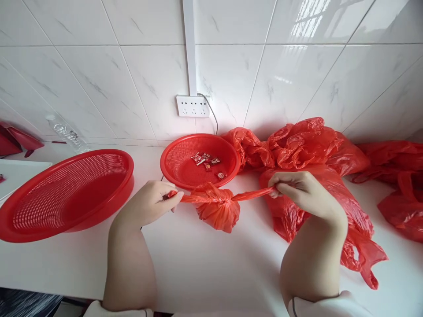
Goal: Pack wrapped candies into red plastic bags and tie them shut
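Note:
Between my hands a small red plastic bag (218, 211) is stretched by its two handles, which cross in a twist or knot at its neck. My left hand (152, 200) is closed on one handle, and my right hand (295, 189) pinches the other handle off to the right. The bag's body bulges below the knot; what it contains is hidden. Just behind it, a round red plastic basket (172, 154) with a perforated wall holds several small wrapped candies (207, 166).
A larger red perforated basket (127, 164) stands at left. Several red plastic bags (304, 143) are heaped at the back right; another lies flat (350, 207) near my right forearm. A clear bottle (71, 136) lies by the tiled wall, under which a socket strip (193, 106) is fixed.

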`<act>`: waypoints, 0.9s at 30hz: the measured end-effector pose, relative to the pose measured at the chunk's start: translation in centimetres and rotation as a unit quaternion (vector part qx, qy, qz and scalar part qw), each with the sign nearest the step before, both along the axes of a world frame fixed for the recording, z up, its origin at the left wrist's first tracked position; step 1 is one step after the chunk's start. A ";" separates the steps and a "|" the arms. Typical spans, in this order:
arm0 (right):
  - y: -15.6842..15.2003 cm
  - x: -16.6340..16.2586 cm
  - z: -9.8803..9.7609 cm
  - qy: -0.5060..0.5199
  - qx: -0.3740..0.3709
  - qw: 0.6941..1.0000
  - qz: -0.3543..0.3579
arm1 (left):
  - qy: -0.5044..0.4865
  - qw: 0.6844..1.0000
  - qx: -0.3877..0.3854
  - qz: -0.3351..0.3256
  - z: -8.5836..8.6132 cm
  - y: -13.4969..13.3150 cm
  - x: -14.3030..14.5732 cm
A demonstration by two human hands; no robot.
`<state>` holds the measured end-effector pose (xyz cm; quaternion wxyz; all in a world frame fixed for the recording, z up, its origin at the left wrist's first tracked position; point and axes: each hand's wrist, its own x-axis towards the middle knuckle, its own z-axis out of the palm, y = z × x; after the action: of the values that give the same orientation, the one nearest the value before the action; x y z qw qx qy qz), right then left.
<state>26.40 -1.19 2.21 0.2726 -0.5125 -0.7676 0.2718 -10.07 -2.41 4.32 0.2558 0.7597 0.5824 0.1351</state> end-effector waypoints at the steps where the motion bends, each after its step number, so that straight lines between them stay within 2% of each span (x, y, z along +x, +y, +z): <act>1: -0.1 -0.5 0.2 -0.018 0.006 1.000 0.003 | 0.012 1.000 -0.014 0.004 -0.3 0.2 0.4; 5: -0.3 -3.4 0.4 -0.048 0.053 0.997 0.024 | 0.056 0.997 -0.041 0.018 -1.7 1.1 1.4; 7: -0.4 -5.6 -0.2 -0.064 0.096 0.993 0.018 | 0.058 0.998 -0.033 0.021 -1.9 1.2 1.6; 9: -0.5 -8.1 -1.5 -0.126 0.124 0.984 0.019 | 0.042 0.999 -0.028 0.018 -1.8 1.2 1.6; 12: -0.6 -11.4 -4.5 -0.270 0.066 0.959 0.049 | 0.015 1.000 -0.018 0.006 -1.2 0.9 1.5; 14: -0.8 -12.4 -6.2 -0.323 0.016 0.943 0.072 | 0.011 1.000 -0.011 0.004 -0.8 0.6 1.5; 17: -1.6 -11.4 -6.7 -0.311 0.005 0.944 0.112 | 0.016 1.000 0.001 0.011 -0.6 0.4 1.4; 19: -2.6 -9.0 -5.5 -0.243 0.012 0.959 0.145 | 0.025 1.000 0.002 0.017 -0.6 0.4 1.4; 21: -4.1 -5.6 -3.6 -0.150 0.012 0.978 0.144 | 0.035 0.999 -0.003 0.024 -0.7 0.6 1.3; 23: -5.9 -1.3 -1.9 -0.086 0.002 0.994 0.065 | 0.041 0.999 -0.009 0.029 -0.8 0.8 1.2; 25: -8.0 3.8 -0.9 -0.070 0.026 0.991 -0.113 | 0.042 0.999 -0.015 0.032 -0.9 1.0 1.1; 26: -9.0 6.5 -0.7 -0.072 0.080 0.967 -0.229 | 0.042 0.998 -0.018 0.034 -0.9 1.0 1.0; 27: -9.8 9.2 -0.7 -0.080 0.124 0.925 -0.351 | 0.042 0.998 -0.020 0.035 -0.9 1.1 0.9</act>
<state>35.64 -10.97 1.55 0.3496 -0.7312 -0.5854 0.0197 -9.13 -1.33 3.40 0.2415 0.7385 0.6215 0.1001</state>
